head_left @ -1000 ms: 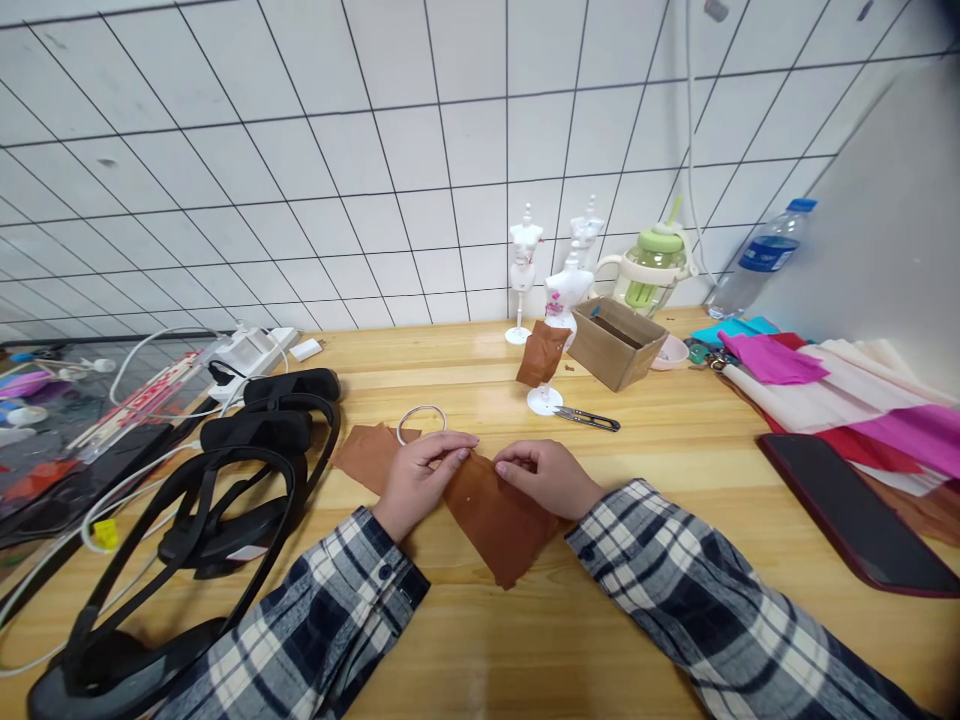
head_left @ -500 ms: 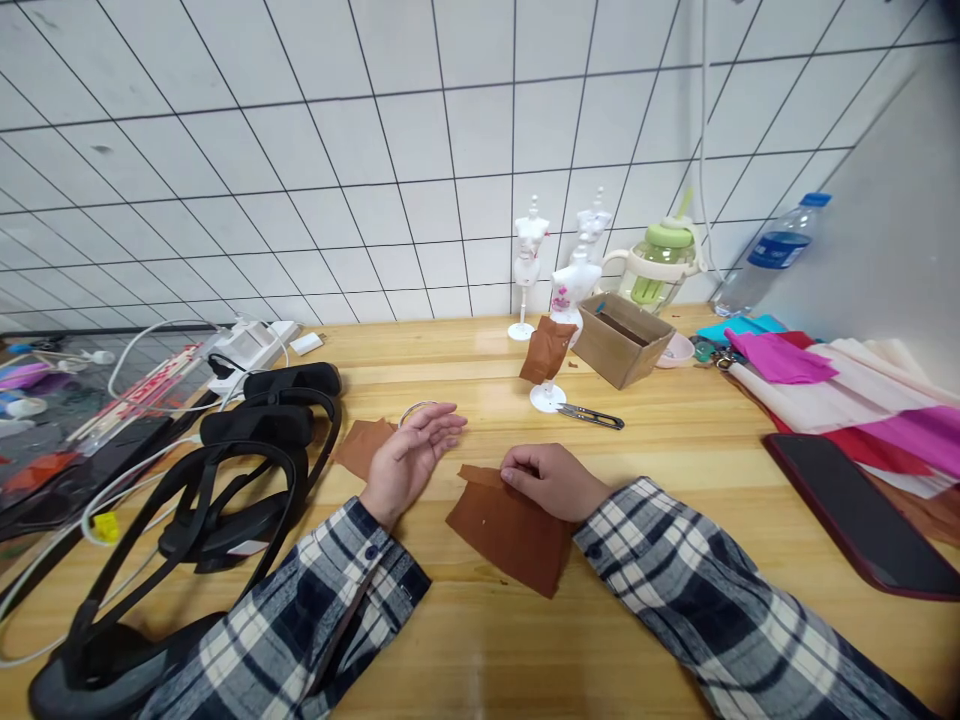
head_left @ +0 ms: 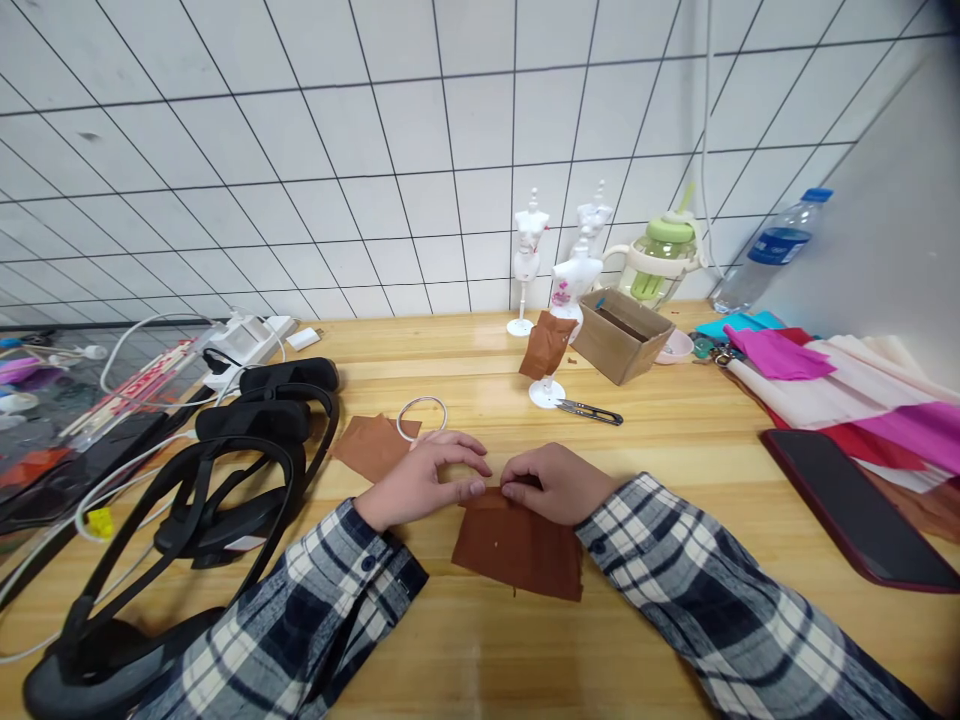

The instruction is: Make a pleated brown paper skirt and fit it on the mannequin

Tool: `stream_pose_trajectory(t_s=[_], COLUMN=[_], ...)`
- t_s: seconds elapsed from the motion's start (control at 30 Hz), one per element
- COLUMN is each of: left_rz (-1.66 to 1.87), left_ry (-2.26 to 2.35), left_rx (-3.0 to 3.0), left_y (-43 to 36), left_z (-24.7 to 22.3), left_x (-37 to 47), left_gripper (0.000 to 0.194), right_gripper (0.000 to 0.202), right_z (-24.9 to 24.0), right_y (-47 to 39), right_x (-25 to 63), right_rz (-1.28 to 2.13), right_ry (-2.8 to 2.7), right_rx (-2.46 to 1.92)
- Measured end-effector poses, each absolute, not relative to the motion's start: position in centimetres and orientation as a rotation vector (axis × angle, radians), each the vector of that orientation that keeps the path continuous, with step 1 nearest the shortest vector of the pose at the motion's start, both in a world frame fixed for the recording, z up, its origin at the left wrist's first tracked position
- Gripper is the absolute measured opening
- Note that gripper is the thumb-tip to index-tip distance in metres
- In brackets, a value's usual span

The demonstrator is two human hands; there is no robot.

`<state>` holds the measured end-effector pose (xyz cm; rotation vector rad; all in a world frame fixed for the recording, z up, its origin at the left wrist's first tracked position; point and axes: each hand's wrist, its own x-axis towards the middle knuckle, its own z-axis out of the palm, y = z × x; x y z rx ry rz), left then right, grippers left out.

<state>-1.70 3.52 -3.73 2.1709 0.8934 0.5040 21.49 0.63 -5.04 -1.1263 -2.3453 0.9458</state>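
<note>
A piece of brown fabric [head_left: 517, 552] hangs from my right hand [head_left: 559, 484], whose thumb and fingers pinch its upper edge. My left hand [head_left: 431, 480] is at the fabric's upper left corner, thumb and fingers apart with a gap between them; its thumb is close to the edge, and I cannot tell whether it touches. Behind the left hand lie another brown fabric piece [head_left: 373, 447] and a thin metal ring [head_left: 421, 402]. Farther back, a small white dress form [head_left: 576, 280] has brown fabric [head_left: 547, 345] on its lower part. Thread snips [head_left: 592, 412] lie by its base.
Black headsets [head_left: 225, 490] and white cables fill the left side. At the back stand two more dress forms [head_left: 528, 245], a cardboard box [head_left: 624, 340], a green-lidded cup [head_left: 664, 255] and a water bottle [head_left: 772, 250]. Coloured fabrics [head_left: 862, 385] and a phone [head_left: 855, 505] lie right.
My left hand has come right and down to the brown fabric, its palm turning downward. The fabric in my right hand has swung slightly right and levelled. The metal ring is now more exposed.
</note>
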Motion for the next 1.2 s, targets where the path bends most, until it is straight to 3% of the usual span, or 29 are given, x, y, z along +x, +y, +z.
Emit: stream_pose_trajectory(t_s=[0.2, 0.8, 0.9, 1.03, 1.2], left_rz=[0.371, 0.458, 0.441, 0.376, 0.426], left_ry=[0.901, 0.793, 0.777, 0.745, 0.799], left_rx=[2.207, 2.197, 2.203, 2.254, 2.268], left_y=[3.2, 3.8, 3.6, 3.4, 3.7], left_z=[-3.9, -3.4, -3.6, -4.0, -4.2], left_x=[-1.5, -2.2, -1.9, -1.2, -1.4], left_gripper=[0.021, 0.019, 0.032, 0.018, 0.023], right_gripper=[0.016, 0.019, 0.016, 0.019, 0.016], right_z=[-5.0, -5.2, -5.1, -5.1, -5.6], right_y=[0.5, 0.9, 0.7, 0.5, 1.2], right_x=[21.5, 21.9, 21.4, 21.2, 22.2], right_rz=[0.928, 1.019, 0.982, 0.956, 1.039], right_ry=[-2.335, -2.291, -2.345, -2.333, -2.26], right_rx=[-1.121, -1.218, -1.156, -1.139, -1.214])
